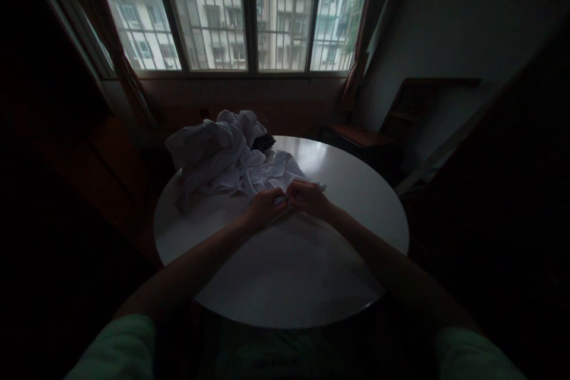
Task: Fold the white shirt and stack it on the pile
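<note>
A white garment (274,172), perhaps a shirt, lies partly spread on the round table, and its near edge runs up into both hands. My left hand (267,205) is closed, with a bit of the white cloth showing between thumb and fingers. Right beside it, my right hand (307,196) is closed on the same edge, knuckles up; the two hands meet. Behind them rises a crumpled heap of white cloth (214,151). At the heap's right side sits a dark striped item (263,142), whose kind I cannot make out.
The round white table (285,285) has a glossy top. A wooden chair (365,133) stands beyond it at the right. Barred windows (249,18) with curtains (118,53) form the back. Both sides of the room are very dark.
</note>
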A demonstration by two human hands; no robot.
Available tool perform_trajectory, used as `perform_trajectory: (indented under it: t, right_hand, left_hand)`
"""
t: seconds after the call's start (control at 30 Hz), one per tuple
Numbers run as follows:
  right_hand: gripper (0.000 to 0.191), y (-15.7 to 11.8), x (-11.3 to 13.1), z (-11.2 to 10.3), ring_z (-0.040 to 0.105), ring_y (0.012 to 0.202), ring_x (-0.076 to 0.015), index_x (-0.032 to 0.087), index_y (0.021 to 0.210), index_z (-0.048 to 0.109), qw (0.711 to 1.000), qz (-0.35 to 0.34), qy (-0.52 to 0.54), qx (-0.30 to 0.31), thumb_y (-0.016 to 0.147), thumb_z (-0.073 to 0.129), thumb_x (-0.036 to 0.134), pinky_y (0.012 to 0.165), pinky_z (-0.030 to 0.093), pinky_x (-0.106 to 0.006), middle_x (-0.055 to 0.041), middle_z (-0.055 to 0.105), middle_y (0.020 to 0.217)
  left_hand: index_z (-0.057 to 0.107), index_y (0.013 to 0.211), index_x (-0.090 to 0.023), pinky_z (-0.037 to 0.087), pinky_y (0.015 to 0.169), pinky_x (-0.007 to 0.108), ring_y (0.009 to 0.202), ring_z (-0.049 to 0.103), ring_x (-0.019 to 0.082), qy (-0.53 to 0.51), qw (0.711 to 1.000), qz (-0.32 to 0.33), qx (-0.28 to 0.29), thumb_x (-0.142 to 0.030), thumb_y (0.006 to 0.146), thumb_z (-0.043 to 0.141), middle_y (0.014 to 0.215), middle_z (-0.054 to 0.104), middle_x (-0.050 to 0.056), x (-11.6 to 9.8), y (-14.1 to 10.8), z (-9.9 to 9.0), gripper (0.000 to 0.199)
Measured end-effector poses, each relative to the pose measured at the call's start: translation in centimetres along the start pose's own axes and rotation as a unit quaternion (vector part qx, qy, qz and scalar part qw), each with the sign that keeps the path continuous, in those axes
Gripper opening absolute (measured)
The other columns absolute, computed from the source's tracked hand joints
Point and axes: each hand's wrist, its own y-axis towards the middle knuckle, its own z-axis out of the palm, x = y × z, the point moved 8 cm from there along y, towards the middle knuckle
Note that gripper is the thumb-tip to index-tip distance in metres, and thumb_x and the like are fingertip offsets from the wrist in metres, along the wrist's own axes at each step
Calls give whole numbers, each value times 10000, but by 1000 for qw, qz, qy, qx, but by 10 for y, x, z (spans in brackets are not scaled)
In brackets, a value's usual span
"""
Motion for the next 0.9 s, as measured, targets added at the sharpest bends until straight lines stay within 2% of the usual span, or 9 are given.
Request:
perform_trajectory:
  t: [0.13, 0.33, 0.5, 0.67, 0.8, 0.9]
  right_hand:
    - [26, -1, -6, 1, 449, 576, -91, 163, 650, 498, 1000, 26, 14, -1, 660, 501, 139, 548, 344, -217, 10, 494, 628]
    - [58, -2, -21, -1, 473, 569, -94, 159, 628, 497, 993, 104, 59, -11, 678, 503, 188, 545, 362, -222, 0, 544, 623]
    - [56, -1, -21, -5, 482, 573, -97, 170, 620, 492, 993, 105, 44, -28, 673, 507, 180, 553, 370, -227, 7, 553, 617]
    - [71, 0, -7, -29, 540, 691, -152, 195, 645, 496, 990, 45, -30, -134, 697, 516, 151, 647, 416, -286, -22, 597, 691]
    - [100, -4, 2, -57, 550, 750, -181, 213, 656, 483, 965, 29, -118, -232, 715, 527, 146, 735, 417, -347, -34, 621, 755]
    - [83, -10, 5, -80, 555, 774, -187, 219, 680, 488, 941, 32, -155, -298, 739, 514, 166, 744, 422, -359, -33, 615, 772]
  left_hand:
    - [605, 776, -167, 357, 548, 203, 567, 514, 101, 29, 999, 14, 2, -285, 761, 496, 647, 596, -10, -3, -1, 0, 162]
    - [559, 701, -168, 353, 571, 222, 581, 489, 108, 106, 985, 136, -16, -299, 829, 426, 608, 528, -4, -22, -6, -1, 226]
    - [548, 696, -167, 357, 588, 229, 590, 488, 114, 132, 979, 153, -30, -297, 862, 397, 617, 522, 4, -29, -6, -8, 259]
    - [575, 766, -173, 377, 674, 265, 678, 523, 141, 107, 982, 140, -67, -313, 879, 389, 686, 575, 34, -31, -6, -23, 259]
    - [588, 811, -188, 378, 725, 296, 725, 541, 160, 99, 974, 148, -140, -319, 869, 419, 704, 605, 38, -31, -6, -44, 222]
    - [586, 783, -195, 377, 726, 297, 685, 538, 151, 108, 956, 177, -206, -334, 860, 444, 658, 598, 19, -37, -4, -69, 212]
